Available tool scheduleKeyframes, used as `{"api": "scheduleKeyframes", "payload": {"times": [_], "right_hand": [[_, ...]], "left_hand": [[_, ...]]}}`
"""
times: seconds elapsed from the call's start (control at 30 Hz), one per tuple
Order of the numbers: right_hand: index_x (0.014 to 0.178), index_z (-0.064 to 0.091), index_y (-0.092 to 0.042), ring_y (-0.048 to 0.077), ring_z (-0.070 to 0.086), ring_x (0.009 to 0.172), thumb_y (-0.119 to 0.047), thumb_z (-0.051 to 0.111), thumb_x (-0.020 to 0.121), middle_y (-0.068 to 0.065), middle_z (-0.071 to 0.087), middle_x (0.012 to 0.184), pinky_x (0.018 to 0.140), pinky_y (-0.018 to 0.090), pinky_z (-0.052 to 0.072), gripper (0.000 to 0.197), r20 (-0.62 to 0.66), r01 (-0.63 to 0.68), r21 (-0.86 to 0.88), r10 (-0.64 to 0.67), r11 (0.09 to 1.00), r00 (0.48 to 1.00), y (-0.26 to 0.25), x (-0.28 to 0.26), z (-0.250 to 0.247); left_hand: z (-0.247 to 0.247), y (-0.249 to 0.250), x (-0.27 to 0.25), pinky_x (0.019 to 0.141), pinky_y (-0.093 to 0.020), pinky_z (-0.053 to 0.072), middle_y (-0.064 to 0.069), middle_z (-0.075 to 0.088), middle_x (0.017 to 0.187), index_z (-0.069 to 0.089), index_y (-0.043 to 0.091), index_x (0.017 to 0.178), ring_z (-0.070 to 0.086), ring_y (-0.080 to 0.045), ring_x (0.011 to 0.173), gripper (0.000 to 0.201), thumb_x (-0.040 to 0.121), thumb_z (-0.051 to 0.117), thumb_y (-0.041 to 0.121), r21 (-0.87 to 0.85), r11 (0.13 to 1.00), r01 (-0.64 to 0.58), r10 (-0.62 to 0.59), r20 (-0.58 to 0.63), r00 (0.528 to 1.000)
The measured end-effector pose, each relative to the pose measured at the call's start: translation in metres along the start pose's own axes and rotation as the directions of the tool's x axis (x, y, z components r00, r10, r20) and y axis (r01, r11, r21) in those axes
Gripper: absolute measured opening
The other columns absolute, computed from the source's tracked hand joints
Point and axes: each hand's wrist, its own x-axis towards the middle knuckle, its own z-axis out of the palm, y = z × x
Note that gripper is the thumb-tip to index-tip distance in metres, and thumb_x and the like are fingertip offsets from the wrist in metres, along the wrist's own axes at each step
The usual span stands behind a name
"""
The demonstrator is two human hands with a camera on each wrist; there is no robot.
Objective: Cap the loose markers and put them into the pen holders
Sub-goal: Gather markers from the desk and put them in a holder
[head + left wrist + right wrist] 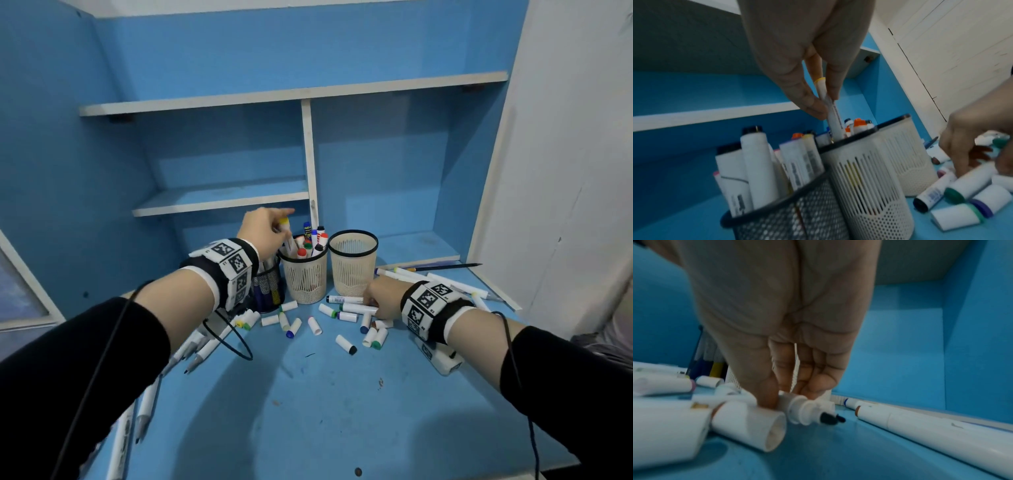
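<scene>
My left hand [274, 229] pinches a white marker with a yellow cap [833, 116] by its upper end. The marker stands upright with its lower end inside the middle cream holder [305, 279], which holds several capped markers. My right hand [791, 398] is down on the desk, thumb and fingers pinching an uncapped white marker with a black tip [812, 410]. A loose white cap [756, 423] lies against the thumb. Several loose caps [346, 344] are scattered on the desk between the hands.
A black mesh holder [270, 289] full of markers stands left of the cream one, and an empty cream holder [352, 267] stands to its right. More markers lie at the right [455, 284] and along the desk's left edge [147, 404]. Blue shelves [222, 202] rise behind.
</scene>
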Motion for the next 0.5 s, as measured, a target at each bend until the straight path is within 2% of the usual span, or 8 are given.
{"api": "scheduleKeyframes", "payload": {"times": [0.07,0.1,0.17,0.23,0.33,0.4,0.47,0.5], "right_hand": [[0.120,0.062,-0.013,0.022,0.058,0.101,-0.009,0.058,0.085,0.007,0.063,0.114,0.073,0.021,0.043,0.035,-0.051,-0.020,0.068,0.023,0.997,0.998,0.003,-0.005,-0.002],[0.119,0.063,-0.015,0.020,0.057,0.095,-0.009,0.058,0.084,0.006,0.063,0.109,0.067,0.018,0.041,0.035,-0.086,-0.025,0.120,0.036,0.992,0.996,0.005,-0.009,-0.004],[0.114,0.065,-0.017,0.013,0.053,0.079,-0.012,0.061,0.082,-0.001,0.060,0.090,0.055,0.015,0.034,0.032,-0.169,-0.019,0.236,0.061,0.972,0.984,0.009,-0.016,-0.008],[0.107,0.066,-0.017,0.008,0.050,0.066,-0.015,0.067,0.081,-0.008,0.056,0.076,0.052,0.016,0.034,0.027,-0.241,-0.006,0.365,0.101,0.931,0.965,0.011,-0.025,-0.011],[0.100,0.065,-0.021,0.006,0.052,0.061,-0.013,0.070,0.080,-0.006,0.059,0.076,0.055,0.015,0.041,0.022,-0.312,0.036,0.555,0.168,0.831,0.935,0.012,-0.043,-0.016],[0.096,0.063,-0.022,0.009,0.053,0.064,-0.010,0.070,0.079,-0.002,0.061,0.077,0.064,0.020,0.045,0.022,-0.343,0.066,0.659,0.221,0.749,0.913,0.013,-0.055,-0.019],[0.095,0.065,-0.020,0.013,0.057,0.070,-0.007,0.071,0.079,-0.001,0.063,0.077,0.072,0.025,0.046,0.022,-0.360,0.100,0.756,0.284,0.647,0.889,0.015,-0.066,-0.021],[0.095,0.065,-0.019,0.014,0.057,0.070,-0.006,0.071,0.078,0.000,0.062,0.076,0.073,0.025,0.046,0.022,-0.364,0.124,0.807,0.321,0.577,0.874,0.017,-0.071,-0.022]], "left_hand": [[0.007,-0.004,0.000,0.069,-0.019,0.045,-0.003,0.062,0.078,0.065,0.016,0.114,0.056,-0.014,0.072,0.031,0.084,0.063,0.009,0.008,1.000,0.028,-0.027,-0.043,0.999],[0.010,-0.007,0.000,0.073,-0.024,0.048,-0.005,0.064,0.079,0.067,0.014,0.108,0.058,-0.016,0.075,0.026,0.083,0.065,0.009,0.018,0.999,0.040,-0.040,-0.047,0.998],[0.018,-0.014,0.001,0.081,-0.027,0.051,-0.009,0.069,0.089,0.069,0.009,0.103,0.064,-0.020,0.086,0.022,0.081,0.065,0.010,0.081,0.995,0.050,-0.051,0.014,0.999],[0.024,-0.019,0.002,0.087,-0.028,0.050,-0.011,0.070,0.103,0.071,0.007,0.105,0.064,-0.023,0.097,0.023,0.083,0.066,0.011,0.167,0.985,0.040,-0.055,0.083,0.995],[0.029,-0.019,0.001,0.094,-0.029,0.045,-0.011,0.064,0.121,0.066,0.009,0.118,0.059,-0.026,0.109,0.028,0.091,0.058,0.015,0.255,0.967,0.006,-0.048,0.157,0.986],[0.030,-0.015,0.000,0.095,-0.033,0.044,-0.013,0.060,0.125,0.060,0.010,0.125,0.056,-0.029,0.112,0.034,0.093,0.055,0.020,0.311,0.950,-0.015,-0.052,0.205,0.977],[0.031,-0.011,-0.006,0.096,-0.036,0.043,-0.013,0.055,0.123,0.055,0.010,0.130,0.053,-0.030,0.114,0.040,0.091,0.057,0.021,0.321,0.947,-0.034,-0.026,0.180,0.983],[0.031,-0.010,-0.011,0.097,-0.036,0.042,-0.012,0.054,0.121,0.054,0.011,0.130,0.051,-0.029,0.113,0.041,0.090,0.058,0.020,0.300,0.953,-0.046,0.005,0.136,0.991]]}}
